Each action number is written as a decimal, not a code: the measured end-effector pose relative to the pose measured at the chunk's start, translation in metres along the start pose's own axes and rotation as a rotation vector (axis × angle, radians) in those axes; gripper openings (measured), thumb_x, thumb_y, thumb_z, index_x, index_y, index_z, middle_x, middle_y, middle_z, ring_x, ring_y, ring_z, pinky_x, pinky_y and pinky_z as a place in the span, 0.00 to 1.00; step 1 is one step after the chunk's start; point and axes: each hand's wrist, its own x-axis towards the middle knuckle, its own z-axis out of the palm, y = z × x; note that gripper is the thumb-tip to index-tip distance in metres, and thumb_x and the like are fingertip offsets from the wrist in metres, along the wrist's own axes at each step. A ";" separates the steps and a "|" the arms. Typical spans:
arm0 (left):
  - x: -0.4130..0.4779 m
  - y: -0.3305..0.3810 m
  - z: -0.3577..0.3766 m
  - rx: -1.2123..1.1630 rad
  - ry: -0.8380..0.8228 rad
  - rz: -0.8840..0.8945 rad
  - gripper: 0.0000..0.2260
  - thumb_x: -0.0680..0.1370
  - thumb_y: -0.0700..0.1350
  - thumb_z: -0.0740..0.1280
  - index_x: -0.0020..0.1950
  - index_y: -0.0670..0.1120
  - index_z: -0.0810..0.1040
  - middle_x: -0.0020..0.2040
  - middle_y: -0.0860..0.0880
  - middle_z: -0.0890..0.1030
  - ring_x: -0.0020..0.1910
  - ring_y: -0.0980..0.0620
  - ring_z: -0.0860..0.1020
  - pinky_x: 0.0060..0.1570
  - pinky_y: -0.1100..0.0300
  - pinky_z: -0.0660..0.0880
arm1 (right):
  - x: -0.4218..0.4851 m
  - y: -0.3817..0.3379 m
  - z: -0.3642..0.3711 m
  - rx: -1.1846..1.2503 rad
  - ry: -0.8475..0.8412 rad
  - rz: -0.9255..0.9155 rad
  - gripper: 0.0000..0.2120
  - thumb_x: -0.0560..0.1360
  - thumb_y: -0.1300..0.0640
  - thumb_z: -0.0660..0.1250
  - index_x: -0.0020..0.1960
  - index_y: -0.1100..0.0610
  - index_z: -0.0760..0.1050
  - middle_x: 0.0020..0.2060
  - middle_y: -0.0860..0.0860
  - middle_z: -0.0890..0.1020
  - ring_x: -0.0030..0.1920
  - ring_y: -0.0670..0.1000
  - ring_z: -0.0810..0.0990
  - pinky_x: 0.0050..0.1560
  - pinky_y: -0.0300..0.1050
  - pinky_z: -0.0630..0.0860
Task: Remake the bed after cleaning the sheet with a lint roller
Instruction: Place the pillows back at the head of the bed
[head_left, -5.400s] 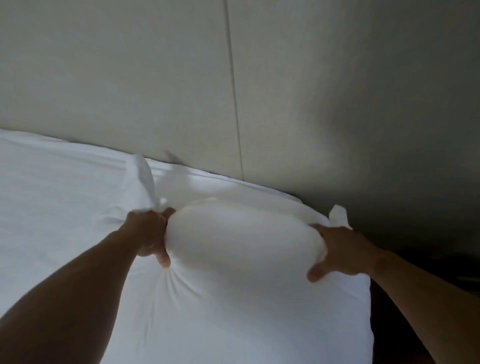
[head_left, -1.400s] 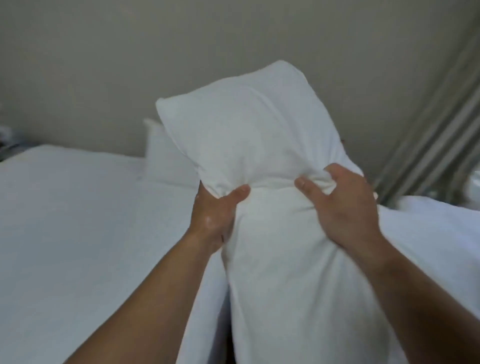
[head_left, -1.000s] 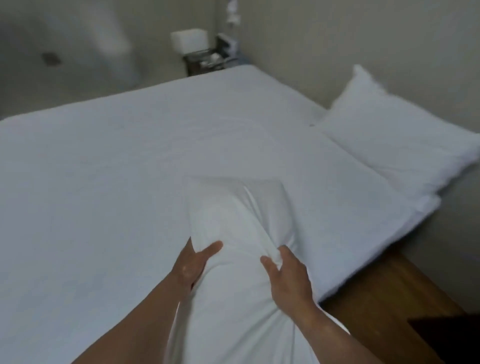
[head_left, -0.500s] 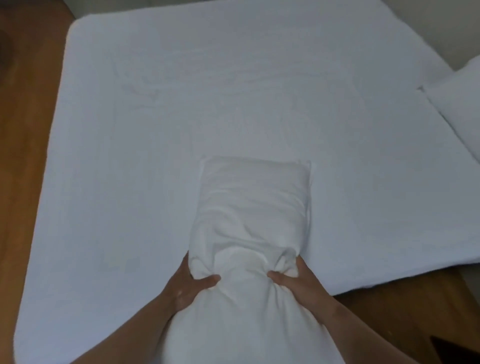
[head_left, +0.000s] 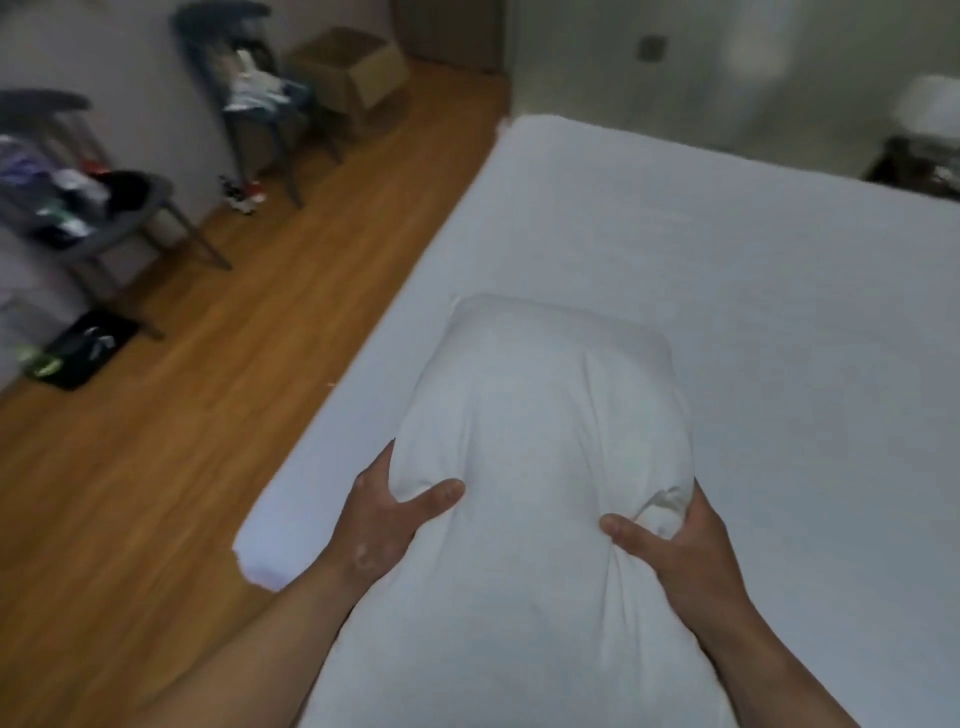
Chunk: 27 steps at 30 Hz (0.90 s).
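A plump white pillow (head_left: 545, 415) is held out in front of me above the bed, its far end pointing away. My left hand (head_left: 384, 514) grips its left side, thumb pressed into the fabric. My right hand (head_left: 670, 540) pinches a bunch of the pillowcase on the right side. Under it lies the bed, covered by a smooth white sheet (head_left: 753, 270). The pillow's near end runs out of the frame below. No lint roller is in view.
Wooden floor (head_left: 208, 415) runs along the bed's left edge. Two grey chairs (head_left: 244, 98) piled with clothes stand by the wall, beside a cardboard box (head_left: 353, 73). A dark bag (head_left: 88, 343) lies on the floor. A nightstand (head_left: 914, 161) sits at the far right.
My view has swung left, towards the bed's foot corner and the floor. The pillow came along, still gripped by both hands. The second pillow at the headboard has left the view.
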 end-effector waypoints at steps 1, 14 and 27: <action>-0.003 -0.003 -0.035 -0.014 0.054 0.023 0.35 0.62 0.62 0.79 0.66 0.55 0.77 0.58 0.57 0.84 0.58 0.56 0.82 0.60 0.51 0.77 | 0.002 -0.016 0.034 -0.014 -0.033 -0.028 0.38 0.51 0.46 0.86 0.57 0.50 0.77 0.46 0.40 0.85 0.44 0.41 0.84 0.45 0.38 0.79; -0.026 -0.052 -0.433 -0.103 0.633 0.044 0.29 0.57 0.64 0.75 0.56 0.63 0.74 0.49 0.77 0.78 0.50 0.77 0.76 0.45 0.82 0.69 | 0.003 -0.171 0.468 -0.122 -0.478 -0.280 0.34 0.58 0.54 0.85 0.59 0.41 0.74 0.46 0.29 0.82 0.46 0.32 0.80 0.39 0.24 0.73; 0.162 -0.041 -0.693 0.076 0.721 -0.207 0.44 0.67 0.62 0.76 0.77 0.46 0.65 0.72 0.45 0.72 0.71 0.43 0.70 0.68 0.48 0.67 | 0.150 -0.229 0.752 -0.108 -0.533 -0.166 0.34 0.62 0.42 0.79 0.65 0.41 0.72 0.53 0.35 0.82 0.54 0.40 0.80 0.47 0.37 0.77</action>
